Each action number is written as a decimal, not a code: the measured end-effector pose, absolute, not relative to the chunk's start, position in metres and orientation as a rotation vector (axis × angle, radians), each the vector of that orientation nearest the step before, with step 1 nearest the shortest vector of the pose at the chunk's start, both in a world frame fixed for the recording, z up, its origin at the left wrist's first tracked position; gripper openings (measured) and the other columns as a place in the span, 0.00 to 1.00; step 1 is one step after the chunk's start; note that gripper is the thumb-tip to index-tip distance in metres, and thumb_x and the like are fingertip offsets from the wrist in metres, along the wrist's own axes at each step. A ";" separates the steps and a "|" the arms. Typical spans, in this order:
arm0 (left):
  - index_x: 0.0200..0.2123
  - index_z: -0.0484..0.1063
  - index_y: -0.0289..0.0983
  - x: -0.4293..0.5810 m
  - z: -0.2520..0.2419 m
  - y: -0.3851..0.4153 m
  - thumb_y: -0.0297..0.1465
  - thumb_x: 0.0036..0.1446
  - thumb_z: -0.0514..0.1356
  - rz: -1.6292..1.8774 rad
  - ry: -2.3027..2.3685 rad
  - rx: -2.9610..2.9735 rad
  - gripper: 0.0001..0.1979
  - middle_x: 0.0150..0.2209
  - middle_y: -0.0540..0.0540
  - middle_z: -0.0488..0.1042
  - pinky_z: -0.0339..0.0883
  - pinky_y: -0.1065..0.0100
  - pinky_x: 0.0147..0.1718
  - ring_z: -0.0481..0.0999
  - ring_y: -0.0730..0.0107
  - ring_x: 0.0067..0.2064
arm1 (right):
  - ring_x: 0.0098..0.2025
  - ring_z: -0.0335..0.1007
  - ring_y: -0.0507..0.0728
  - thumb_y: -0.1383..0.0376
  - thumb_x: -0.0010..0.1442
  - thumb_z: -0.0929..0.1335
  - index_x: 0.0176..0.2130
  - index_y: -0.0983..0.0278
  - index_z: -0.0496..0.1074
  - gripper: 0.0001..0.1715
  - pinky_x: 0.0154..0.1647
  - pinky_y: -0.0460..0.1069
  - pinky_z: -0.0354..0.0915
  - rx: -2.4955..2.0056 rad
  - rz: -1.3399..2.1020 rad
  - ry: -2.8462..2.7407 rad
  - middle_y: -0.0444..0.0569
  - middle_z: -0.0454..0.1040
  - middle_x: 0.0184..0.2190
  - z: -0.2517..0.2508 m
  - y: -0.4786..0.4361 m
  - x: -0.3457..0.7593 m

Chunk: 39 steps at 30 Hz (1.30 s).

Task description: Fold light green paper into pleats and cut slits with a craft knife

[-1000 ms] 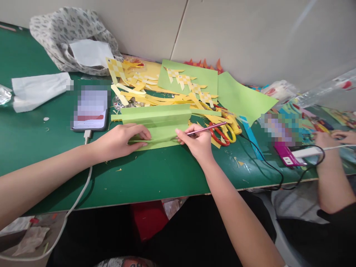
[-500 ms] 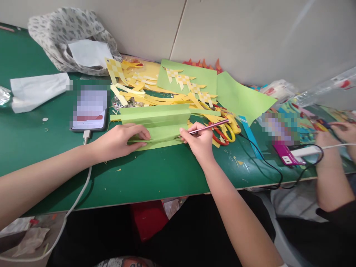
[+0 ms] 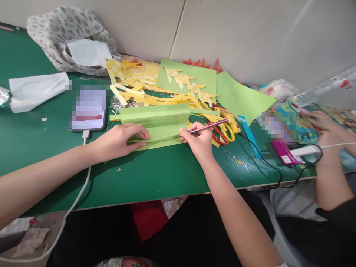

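Note:
A sheet of light green paper with folded creases lies on the green table in front of me. My left hand is closed at the sheet's left side, thumb and fingers pinching a raised fold. In my right hand is a slim dark pink pen, its tip at the paper's right part near the fold. The right fingers also rest by the sheet's right edge. Just beyond the sheet are yellow paper strips, and scissors with red and yellow handles lie right of my right hand.
A phone on a white cable lies at left, below a patterned cloth bag. Woven yellow paper fish rest on green card at the back. A purple power strip and a co-worker's hands are at right.
My hands, the pen and the paper look nearly the same. At right, one of the co-worker's hands has moved left and farther onto the table.

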<state>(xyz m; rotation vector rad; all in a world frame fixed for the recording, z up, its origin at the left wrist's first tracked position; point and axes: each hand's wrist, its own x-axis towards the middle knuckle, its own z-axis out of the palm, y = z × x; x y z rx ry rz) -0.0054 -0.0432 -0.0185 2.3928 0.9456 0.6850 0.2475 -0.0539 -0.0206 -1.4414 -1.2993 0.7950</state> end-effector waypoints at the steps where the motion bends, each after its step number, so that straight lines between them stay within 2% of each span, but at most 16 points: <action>1: 0.40 0.70 0.38 -0.005 -0.019 -0.043 0.35 0.58 0.57 0.684 0.946 2.392 0.08 0.38 0.49 0.77 0.71 0.70 0.39 0.77 0.69 0.38 | 0.17 0.66 0.50 0.64 0.46 0.72 0.19 0.62 0.62 0.15 0.19 0.45 0.63 -1.440 0.809 -1.316 0.40 0.68 0.13 -0.020 -0.054 0.247; 14: 0.40 0.69 0.38 -0.006 -0.020 -0.043 0.34 0.58 0.57 0.670 0.947 2.390 0.08 0.38 0.49 0.77 0.70 0.71 0.40 0.77 0.70 0.38 | 0.17 0.65 0.50 0.65 0.45 0.72 0.19 0.61 0.60 0.16 0.18 0.45 0.60 -1.458 0.750 -1.321 0.37 0.64 0.13 -0.021 -0.053 0.247; 19: 0.40 0.69 0.39 -0.006 -0.019 -0.043 0.36 0.59 0.57 0.645 0.968 2.386 0.09 0.38 0.48 0.77 0.71 0.70 0.40 0.78 0.69 0.38 | 0.17 0.65 0.50 0.63 0.46 0.72 0.19 0.61 0.61 0.16 0.19 0.45 0.61 -1.430 0.800 -1.349 0.38 0.66 0.13 -0.020 -0.054 0.247; 24: 0.40 0.69 0.39 -0.006 -0.018 -0.043 0.37 0.59 0.56 0.632 0.984 2.386 0.09 0.38 0.47 0.77 0.71 0.68 0.40 0.78 0.67 0.39 | 0.17 0.65 0.50 0.65 0.45 0.71 0.19 0.61 0.60 0.15 0.19 0.45 0.61 -1.468 0.726 -1.312 0.37 0.64 0.13 -0.022 -0.053 0.250; 29: 0.40 0.69 0.38 -0.006 -0.018 -0.043 0.36 0.59 0.56 0.616 0.983 2.391 0.09 0.38 0.47 0.77 0.72 0.69 0.40 0.77 0.68 0.39 | 0.18 0.66 0.50 0.65 0.46 0.71 0.20 0.61 0.60 0.14 0.20 0.45 0.62 -1.463 0.753 -1.294 0.39 0.67 0.14 -0.022 -0.050 0.255; 39: 0.40 0.69 0.38 -0.006 -0.018 -0.043 0.35 0.59 0.57 0.626 0.972 2.390 0.08 0.38 0.48 0.77 0.71 0.70 0.40 0.77 0.69 0.39 | 0.17 0.65 0.50 0.67 0.44 0.71 0.19 0.61 0.59 0.14 0.19 0.45 0.62 -1.453 0.731 -1.263 0.37 0.65 0.13 -0.022 -0.050 0.254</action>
